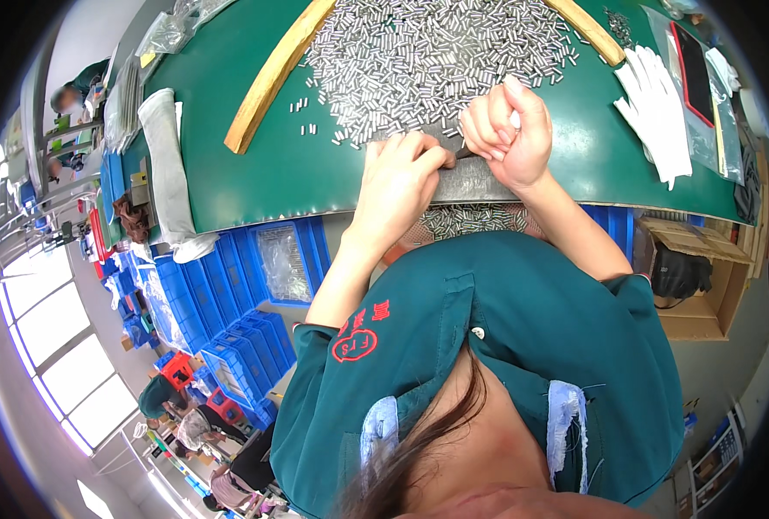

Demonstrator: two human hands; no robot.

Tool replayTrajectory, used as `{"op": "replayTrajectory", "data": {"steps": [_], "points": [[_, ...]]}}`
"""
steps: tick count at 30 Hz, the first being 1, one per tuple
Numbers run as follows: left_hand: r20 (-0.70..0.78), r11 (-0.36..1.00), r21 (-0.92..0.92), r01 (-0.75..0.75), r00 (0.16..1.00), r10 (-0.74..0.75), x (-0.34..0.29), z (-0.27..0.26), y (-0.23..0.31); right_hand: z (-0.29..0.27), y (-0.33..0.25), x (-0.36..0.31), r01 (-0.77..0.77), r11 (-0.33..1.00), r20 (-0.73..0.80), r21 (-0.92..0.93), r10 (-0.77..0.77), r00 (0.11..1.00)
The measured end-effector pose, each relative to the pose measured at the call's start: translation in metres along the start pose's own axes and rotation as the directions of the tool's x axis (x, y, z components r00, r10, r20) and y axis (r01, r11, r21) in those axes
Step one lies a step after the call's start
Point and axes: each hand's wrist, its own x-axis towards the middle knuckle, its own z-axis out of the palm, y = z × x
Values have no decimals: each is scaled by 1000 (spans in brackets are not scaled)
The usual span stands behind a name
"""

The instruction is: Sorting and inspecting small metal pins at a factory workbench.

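Note:
A wide heap of small metal pins (436, 65) covers the far middle of the green table. At its near edge lies a dark grey metal plate (475, 183). My left hand (402, 173) rests at the left side of this plate with its fingers bent down and closed; what they hold, if anything, is hidden. A little to the right, my right hand (512, 134) is raised over the plate, its fingers curled in and thumb up. Something small and pale shows between its fingers, too small to name. Below the table edge, a container of more pins (475, 221) sits in front of my body.
Two wooden strips (272, 82) (587, 30) flank the heap. White gloves (657, 112) and a red-edged black device (694, 73) lie at the right. A grey sleeve (170, 164) lies left. Blue crates (246, 355) and a cardboard box (691, 277) stand below. Other people work at far lower left.

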Motion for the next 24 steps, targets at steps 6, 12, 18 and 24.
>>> {"op": "replayTrajectory", "data": {"steps": [6,12,18,24], "points": [[-85,986,12,168,982,-166,-2,2,7,0,0,0,3,1000,20,8,-3,1000],[-78,991,10,133,988,-132,-2,3,6,1,1,-1,-18,999,42,41,16,999],[-69,992,20,127,990,-126,-3,4,5,0,2,-1,-14,999,57,38,12,998],[-84,993,0,121,989,-121,-5,6,4,7,5,-3,41,996,101,-76,-33,994]]}}
